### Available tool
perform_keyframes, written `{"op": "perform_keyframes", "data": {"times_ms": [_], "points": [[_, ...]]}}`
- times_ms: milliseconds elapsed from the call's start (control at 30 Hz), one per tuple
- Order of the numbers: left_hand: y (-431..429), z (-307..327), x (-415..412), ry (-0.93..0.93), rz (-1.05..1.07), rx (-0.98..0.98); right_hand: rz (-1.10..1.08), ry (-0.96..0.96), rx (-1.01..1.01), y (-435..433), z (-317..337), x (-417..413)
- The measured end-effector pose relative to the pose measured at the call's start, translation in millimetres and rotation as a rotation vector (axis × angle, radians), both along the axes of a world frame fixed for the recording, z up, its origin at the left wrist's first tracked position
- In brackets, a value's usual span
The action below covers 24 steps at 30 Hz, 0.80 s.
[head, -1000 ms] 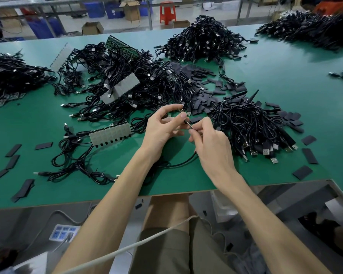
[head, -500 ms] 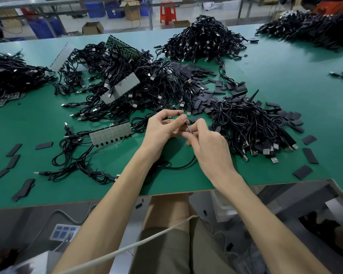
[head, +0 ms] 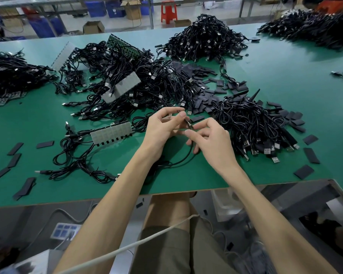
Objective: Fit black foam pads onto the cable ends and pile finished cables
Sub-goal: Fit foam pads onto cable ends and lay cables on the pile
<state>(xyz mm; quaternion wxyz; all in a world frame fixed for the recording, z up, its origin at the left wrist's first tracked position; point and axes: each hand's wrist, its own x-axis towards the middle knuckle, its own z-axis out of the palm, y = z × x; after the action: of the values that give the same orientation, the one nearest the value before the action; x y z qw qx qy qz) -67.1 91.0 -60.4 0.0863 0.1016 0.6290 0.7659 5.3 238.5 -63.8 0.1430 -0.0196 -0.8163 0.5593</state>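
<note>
My left hand [head: 162,128] and my right hand [head: 210,140] meet over the middle of the green table [head: 297,80]. Between their fingertips they pinch the small end of a black cable [head: 183,158], whose loop trails down toward the table's front edge. Whether a foam pad sits on that end I cannot tell. Loose black foam pads [head: 204,95] lie scattered just beyond my hands. A heap of black cables with USB plugs [head: 253,123] lies right of my right hand.
A big tangle of cables and grey panels [head: 127,86] fills the table's middle left. More cable piles lie at the back [head: 206,38], far right [head: 313,28] and far left [head: 10,74]. Single foam pads [head: 14,161] dot the left and right front.
Both hands have dropped slightly toward the table while keeping the cable end between them. The right hand's fingers have spread a little.
</note>
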Motion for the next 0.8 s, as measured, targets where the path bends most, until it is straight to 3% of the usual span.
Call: {"op": "perform_keyframes", "data": {"times_ms": [333,567,800], "points": [[1.8,-3.4,-2.6,0.019,-0.016,-0.047,-0.013,-0.034,-0.004,2.3,-2.4,-0.5],[3.1,-5.9,-0.9,0.094,-0.035,-0.145,-0.11,0.021,0.352,-5.7,-2.9,3.2],[3.7,-5.2,1.0,0.139,-0.083,-0.199,-0.164,0.034,0.385,-8.2,1.2,7.9]]}}
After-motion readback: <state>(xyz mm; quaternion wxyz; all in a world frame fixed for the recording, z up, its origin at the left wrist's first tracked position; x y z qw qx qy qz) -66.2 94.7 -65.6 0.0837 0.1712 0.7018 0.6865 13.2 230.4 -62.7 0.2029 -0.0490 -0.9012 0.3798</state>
